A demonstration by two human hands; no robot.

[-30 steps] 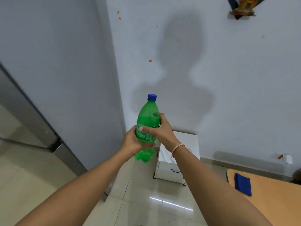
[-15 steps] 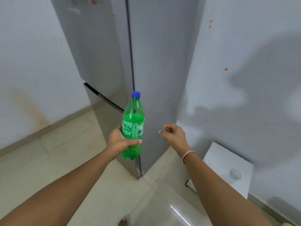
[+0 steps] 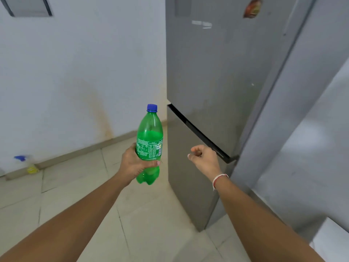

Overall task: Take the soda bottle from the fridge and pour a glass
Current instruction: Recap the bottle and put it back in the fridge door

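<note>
My left hand (image 3: 133,164) grips a green soda bottle (image 3: 149,140) around its label and holds it upright in the air. The bottle has a blue cap and is a little over half full. A tall grey fridge (image 3: 217,76) stands right of the bottle, both doors closed, with a dark gap between the upper and lower door. My right hand (image 3: 203,157) hovers in front of that gap, fingers loosely curled and holding nothing, close to the door edge but apart from it. No glass is in view.
A white wall runs along the left, stained near the floor. A spray bottle (image 3: 28,164) with a blue trigger lies at its base. A sticker (image 3: 252,8) sits high on the fridge door. Pale floor tiles lie below. A white cabinet corner (image 3: 334,241) shows at lower right.
The view has swung left from the wall and white cabinet to the fridge front. My right hand let go of the bottle, which stays in my left hand, and moved toward the fridge door.
</note>
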